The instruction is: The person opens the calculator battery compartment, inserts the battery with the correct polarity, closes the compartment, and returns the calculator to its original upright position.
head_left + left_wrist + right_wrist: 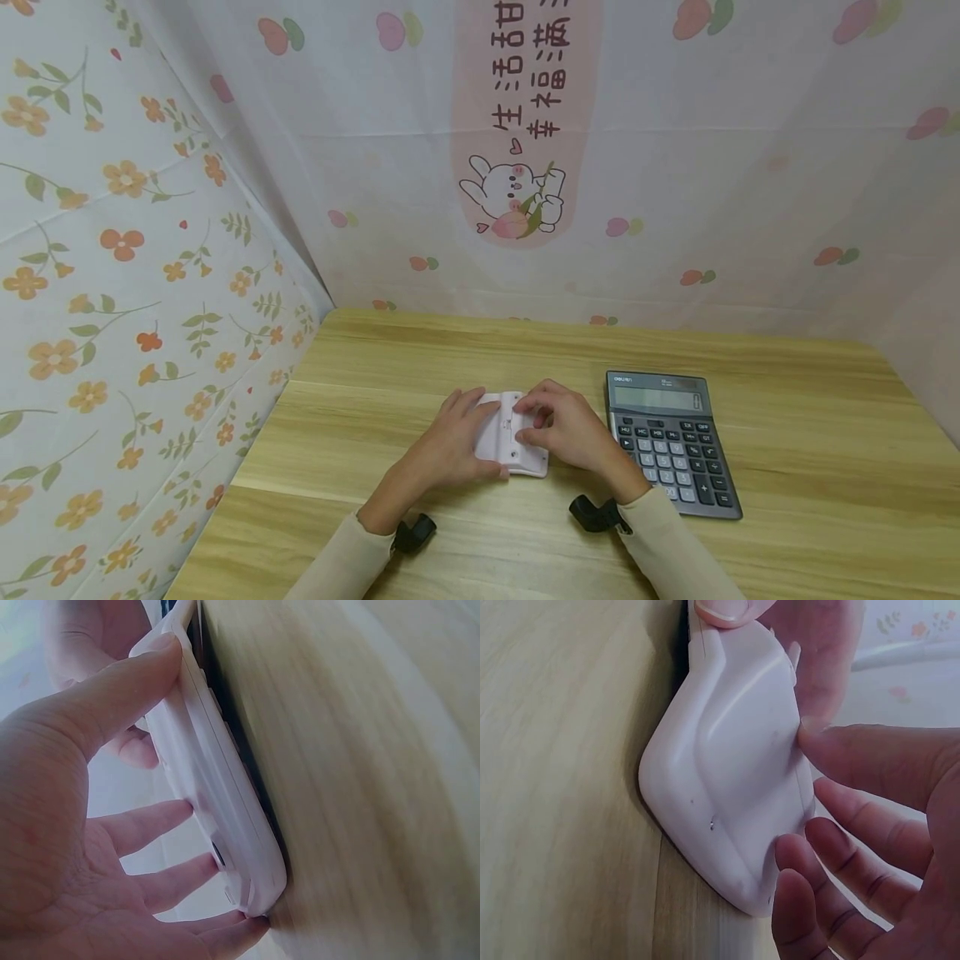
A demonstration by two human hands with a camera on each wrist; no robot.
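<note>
A pale pink-white calculator (489, 440) lies face down on the table, its back with small screws turned up. My left hand (450, 442) grips it from the left, thumb on the near edge and fingers along the far side. In the left wrist view, key edges show beneath the calculator body (217, 787). My right hand (573, 429) has its thumb and curled fingers on the battery cover (506, 423) at the raised part of the back. In the right wrist view, a small tab (793, 656) stands up beyond the right thumb.
A larger grey desk calculator (663, 442) lies face up just right of the right hand. The wooden table (360, 400) meets patterned cloth (375, 167) at the back and left. Black wrist cameras (592, 512) are strapped on both wrists.
</note>
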